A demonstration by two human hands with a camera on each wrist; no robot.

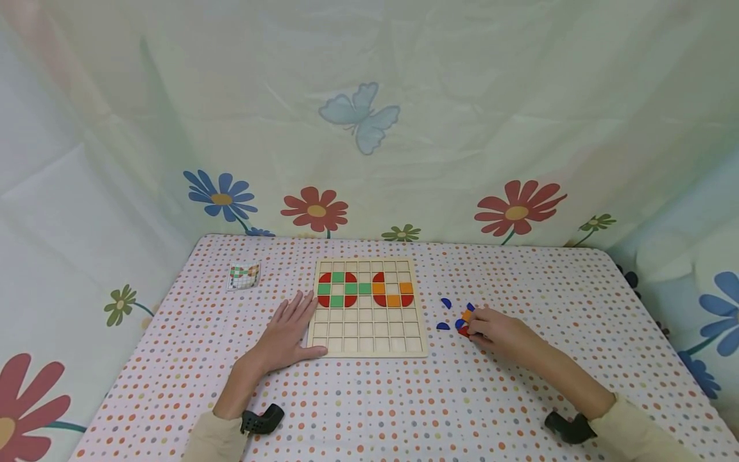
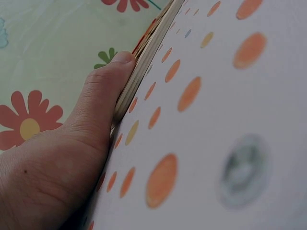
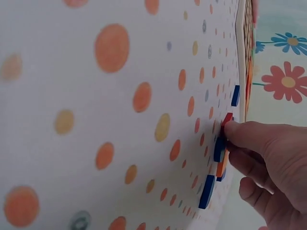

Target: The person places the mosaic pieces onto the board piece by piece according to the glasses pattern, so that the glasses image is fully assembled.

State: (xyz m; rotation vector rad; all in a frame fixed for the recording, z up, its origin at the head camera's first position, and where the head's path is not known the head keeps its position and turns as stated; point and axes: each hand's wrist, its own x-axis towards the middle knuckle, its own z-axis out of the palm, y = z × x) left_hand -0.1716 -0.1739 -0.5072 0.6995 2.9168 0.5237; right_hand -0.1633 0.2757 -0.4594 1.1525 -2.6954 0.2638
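A wooden grid board [image 1: 381, 330] holds red quarter-round, green square and orange square pieces in its upper rows. My left hand [image 1: 285, 337] lies with straight fingers along the board's left edge, its thumb at the lower left corner; the left wrist view shows the thumb of this hand [image 2: 72, 129] against the board's side [image 2: 139, 72]. Right of the board, my right hand [image 1: 505, 333] pinches a red piece [image 1: 464, 331] among blue and orange pieces. In the right wrist view the thumb of my right hand [image 3: 273, 163] touches the red piece [image 3: 227, 118]; its other fingertips are partly hidden.
A small pattern card [image 1: 244, 276] lies at the table's back left. Two blue half-round pieces, one nearer the back [image 1: 446, 303] and one nearer the front [image 1: 442, 326], lie between the board and my right hand. A flowered cloth [image 1: 358, 192] hangs behind the dotted table.
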